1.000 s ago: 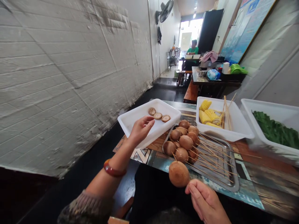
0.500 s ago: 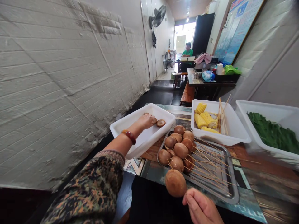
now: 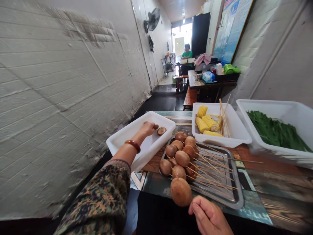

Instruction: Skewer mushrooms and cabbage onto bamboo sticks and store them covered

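Note:
My left hand [image 3: 147, 129] reaches into a white plastic tub [image 3: 143, 164], fingers closed around a brown mushroom [image 3: 156, 126] that shows at the fingertips. Another mushroom cap [image 3: 161, 131] lies gills up on the tub floor to the right. In front of me my right hand [image 3: 207, 212] pinches a skewer, mostly hidden by the fingers, with a large mushroom cap [image 3: 181, 192] on it. Just beyond, a metal tray [image 3: 238, 195] holds several skewered mushrooms [image 3: 182, 158], their bamboo sticks pointing right.
Behind the tray, a white tub [image 3: 227, 142] contains corn pieces [image 3: 210, 122] and upright bamboo skewers [image 3: 223, 117]. Right of it, another tub [image 3: 246, 105] holds green leaves [image 3: 278, 130]. A wall [image 3: 61, 98] runs along the left. A person in green [image 3: 187, 54] sits far back.
The view has turned slightly right, so everything sits further left. My left hand has lifted slightly with a mushroom at its fingertips. My right hand keeps its pinch on the skewer.

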A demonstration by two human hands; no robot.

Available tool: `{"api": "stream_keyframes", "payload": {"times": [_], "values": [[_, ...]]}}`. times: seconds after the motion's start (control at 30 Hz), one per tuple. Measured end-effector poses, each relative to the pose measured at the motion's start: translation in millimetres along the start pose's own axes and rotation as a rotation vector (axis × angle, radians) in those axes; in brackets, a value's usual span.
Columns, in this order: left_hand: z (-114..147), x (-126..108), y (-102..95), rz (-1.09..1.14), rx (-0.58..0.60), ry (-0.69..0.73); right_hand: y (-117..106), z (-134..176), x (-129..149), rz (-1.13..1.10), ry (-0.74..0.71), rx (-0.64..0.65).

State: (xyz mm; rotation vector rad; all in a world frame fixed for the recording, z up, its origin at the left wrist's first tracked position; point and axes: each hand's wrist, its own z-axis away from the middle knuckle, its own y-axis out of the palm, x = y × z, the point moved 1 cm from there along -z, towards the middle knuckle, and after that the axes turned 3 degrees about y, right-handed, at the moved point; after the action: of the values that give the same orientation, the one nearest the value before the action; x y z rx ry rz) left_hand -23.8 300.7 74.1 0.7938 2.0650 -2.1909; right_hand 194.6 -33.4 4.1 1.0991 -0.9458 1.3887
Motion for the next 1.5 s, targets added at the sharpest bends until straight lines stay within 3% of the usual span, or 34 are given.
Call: {"api": "stream_keyframes", "payload": {"times": [0.1,0.2,0.27,0.33,0.43,0.57,0.73,1.5], "values": [[17,-18,-18.9,0.179,-0.024,0.003,-2,2,2,-0.009,0.010,0.025],[59,-42,-35.1,0.449,-0.032,0.055,-3,5,4,-0.014,-0.009,0.093],[100,-59,-35.6,1.031,-0.032,0.041,-3,8,5,-0.020,-0.020,0.149],[144,-74,-24.7,1.358,-0.024,-0.036,-2,13,5,-0.026,-0.027,0.180],[199,-89,6.3,1.588,-0.060,-0.153,-1,22,6,-0.045,-0.014,0.205],[238,-94,48.5,1.742,-0.163,-0.264,1,32,7,-0.062,0.083,0.227],[248,-92,67.1,1.800,-0.254,-0.309,5,36,3,0.001,0.117,0.225],[256,-98,61.4,1.783,-0.300,-0.265,13,36,-1,-0.014,0.151,0.215]]}}
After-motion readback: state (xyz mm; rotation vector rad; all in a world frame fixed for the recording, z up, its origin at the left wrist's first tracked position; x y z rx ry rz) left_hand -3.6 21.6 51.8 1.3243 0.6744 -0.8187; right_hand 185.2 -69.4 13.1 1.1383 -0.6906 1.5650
